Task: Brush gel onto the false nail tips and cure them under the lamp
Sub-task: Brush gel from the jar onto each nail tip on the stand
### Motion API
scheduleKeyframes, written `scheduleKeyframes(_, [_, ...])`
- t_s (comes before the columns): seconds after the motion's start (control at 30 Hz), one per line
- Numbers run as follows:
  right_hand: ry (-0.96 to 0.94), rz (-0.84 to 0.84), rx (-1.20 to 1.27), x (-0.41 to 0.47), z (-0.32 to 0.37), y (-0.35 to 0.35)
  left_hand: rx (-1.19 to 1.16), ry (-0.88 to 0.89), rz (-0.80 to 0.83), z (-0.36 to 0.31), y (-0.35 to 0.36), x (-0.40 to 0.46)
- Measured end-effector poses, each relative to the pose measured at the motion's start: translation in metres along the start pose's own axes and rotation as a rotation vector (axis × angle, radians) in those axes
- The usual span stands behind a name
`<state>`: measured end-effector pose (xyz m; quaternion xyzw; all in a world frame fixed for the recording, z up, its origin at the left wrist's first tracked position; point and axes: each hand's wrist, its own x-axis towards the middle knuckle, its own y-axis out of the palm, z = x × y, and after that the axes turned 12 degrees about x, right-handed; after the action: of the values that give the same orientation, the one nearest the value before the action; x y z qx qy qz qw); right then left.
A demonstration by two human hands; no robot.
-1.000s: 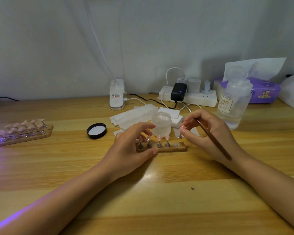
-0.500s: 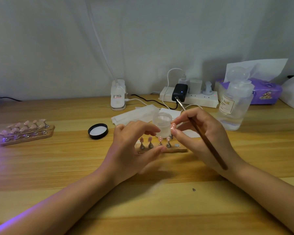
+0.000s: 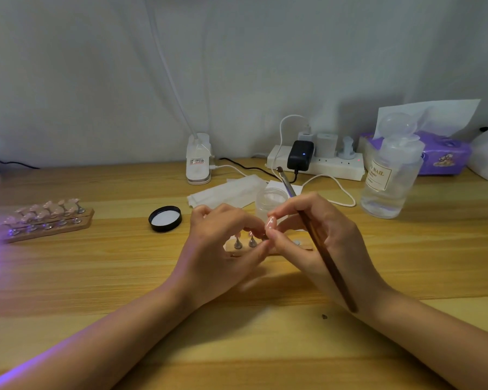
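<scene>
Nail tip [image 3: 271, 222], pink, sits pinched between both hands above the wooden holder strip [image 3: 302, 246] at the desk's centre. Left hand [image 3: 223, 249] curls its fingers round it; right hand [image 3: 316, 235] pinches it too and grips the brush [image 3: 321, 249], bristles pointing away. Open gel jar [image 3: 271, 201] stands just behind, its black lid [image 3: 165, 219] to the left.
</scene>
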<state>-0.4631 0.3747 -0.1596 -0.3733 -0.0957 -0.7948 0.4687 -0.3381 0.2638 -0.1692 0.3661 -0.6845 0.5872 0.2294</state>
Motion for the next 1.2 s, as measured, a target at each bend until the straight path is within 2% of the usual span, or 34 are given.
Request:
scheduleKeyframes(0.43, [-0.11,-0.018,-0.115,-0.0025,-0.0026,0.0046,-0.094,-0.041,-0.043,0.0006,-0.0007,0.0006])
scheduleKeyframes(0.7, [-0.106,-0.037,-0.139,-0.0021,-0.0031,0.006,-0.098,-0.066,-0.031,0.0018,0.0006,-0.0006])
scheduleKeyframes(1.2, [-0.078,-0.043,-0.095,-0.0029,-0.0011,0.0099,-0.098,-0.008,-0.066,0.0013,-0.0021,0.0019])
